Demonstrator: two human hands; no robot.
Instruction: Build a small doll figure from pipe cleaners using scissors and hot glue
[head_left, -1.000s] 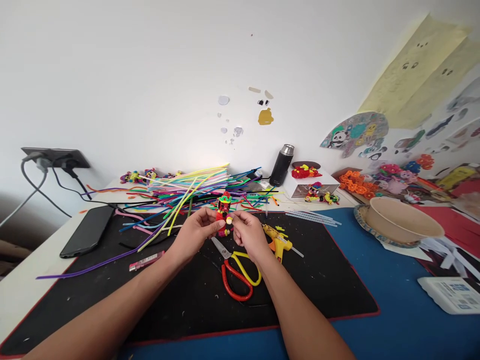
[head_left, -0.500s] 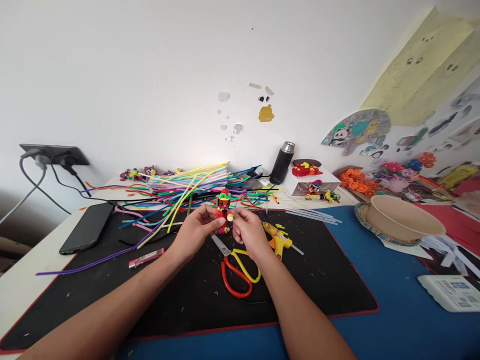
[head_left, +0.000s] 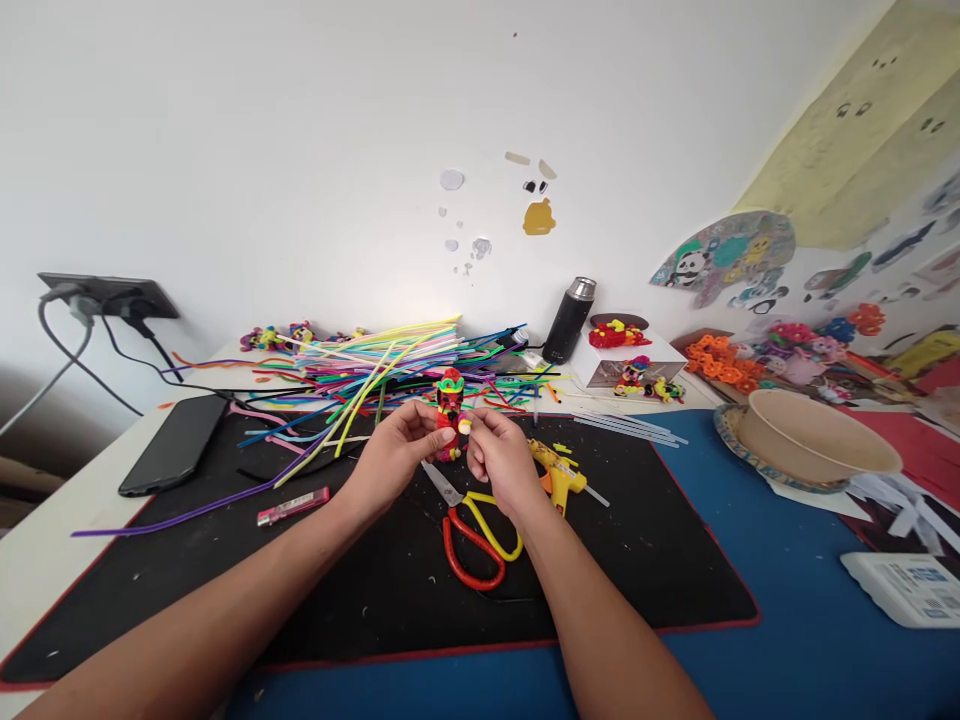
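A small pipe-cleaner figurine, mostly red with a green and yellow hat and black on its face, stands upright between my hands above the black mat. My left hand is closed around its red body from the left. From the right, my right hand pinches the figurine's small arm, which ends in a white, yellow and purple tip. Just below lie scissors with one red and one yellow handle, blades partly spread. A yellow glue gun rests beside my right wrist, partly hidden by it.
Pipe cleaners are heaped behind my hands. A phone and a pink lighter lie left. Clear glue sticks, a black flask, a white box bearing figurines and a beige bowl are right.
The view has shifted slightly. Both hands keep their hold on the figurine, which appears a little higher and turned slightly more upright.
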